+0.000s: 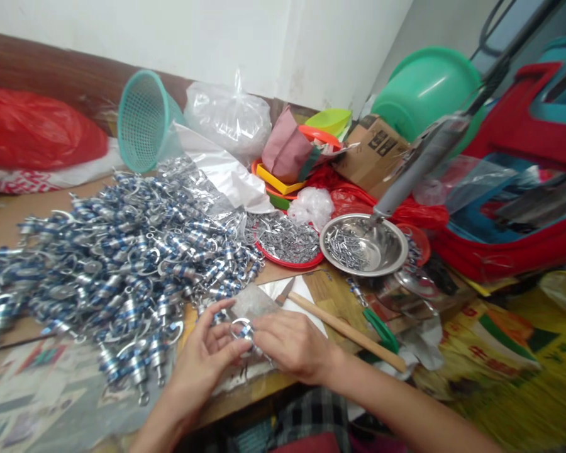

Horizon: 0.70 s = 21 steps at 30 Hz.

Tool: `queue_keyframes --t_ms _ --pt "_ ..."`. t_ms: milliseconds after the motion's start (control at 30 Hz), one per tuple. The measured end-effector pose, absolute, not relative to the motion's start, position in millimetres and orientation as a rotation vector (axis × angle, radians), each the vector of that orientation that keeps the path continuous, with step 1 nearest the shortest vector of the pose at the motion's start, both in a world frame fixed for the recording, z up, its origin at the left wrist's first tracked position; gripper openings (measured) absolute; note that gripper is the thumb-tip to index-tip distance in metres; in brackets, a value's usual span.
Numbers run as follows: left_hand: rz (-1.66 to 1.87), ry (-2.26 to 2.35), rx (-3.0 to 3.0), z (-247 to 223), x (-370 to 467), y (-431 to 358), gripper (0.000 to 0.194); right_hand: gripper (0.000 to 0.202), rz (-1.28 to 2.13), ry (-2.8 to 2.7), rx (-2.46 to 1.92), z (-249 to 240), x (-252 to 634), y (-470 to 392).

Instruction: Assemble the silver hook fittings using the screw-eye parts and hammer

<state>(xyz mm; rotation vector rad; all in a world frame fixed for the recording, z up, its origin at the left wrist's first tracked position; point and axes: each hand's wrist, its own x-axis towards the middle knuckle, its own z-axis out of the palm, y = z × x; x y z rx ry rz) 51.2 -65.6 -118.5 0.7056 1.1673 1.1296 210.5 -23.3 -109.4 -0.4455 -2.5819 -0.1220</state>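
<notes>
Low in the middle, a small blue-and-silver metal fitting with a curved ring (242, 328) sits between my two hands. My left hand (212, 349) curls its thumb and fingers round the fitting from the left. From the right, my right hand (290, 343) has its fingers closed at the fitting's other side; its fingertips are partly hidden. Just beyond my fingers lies a crumpled clear plastic piece (253, 302). A large pile of similar blue-and-silver metal fittings (122, 264) spreads over the table on the left. Past my right hand lies a long wooden stick (349, 330).
A red plate (290, 262) of small metal parts and a steel bowl (382, 245) of metal pins stand beyond my hands. A grey-handled tool or lever (419, 160) slants over the bowl. A green basket (144, 123) lies at the back; a green-handled item (381, 330) rests right.
</notes>
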Motion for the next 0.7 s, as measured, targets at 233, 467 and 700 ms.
queue_keyframes --t_ms 233,467,700 --pt "1.155 1.188 0.698 -120 50 -66 0.060 0.018 -0.585 -2.647 -0.389 -105 201 -40" --pt "1.134 1.202 0.710 -122 50 -65 0.062 0.021 -0.288 -2.576 -0.610 -111 221 -41" --pt "1.138 1.207 0.724 -132 47 -64 0.066 0.021 0.202 -2.455 -1.629 -137 297 -10"
